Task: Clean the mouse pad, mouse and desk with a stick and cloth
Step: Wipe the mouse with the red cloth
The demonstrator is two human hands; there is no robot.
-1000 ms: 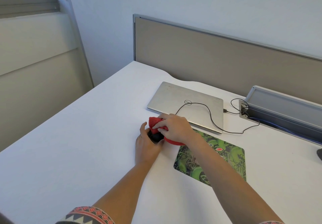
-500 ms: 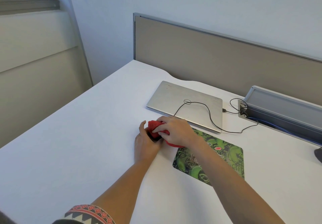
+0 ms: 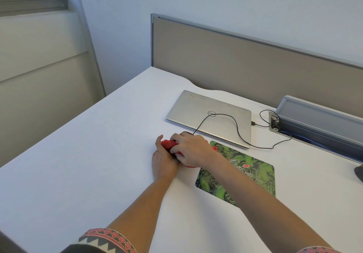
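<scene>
The right hand presses a red cloth over the mouse, which sits on the white desk just left of the green mouse pad. The left hand appears closed around it (mostly hidden). Mouse-wiping seems underway; pad and desk likely remain. No stick is visible.
</scene>
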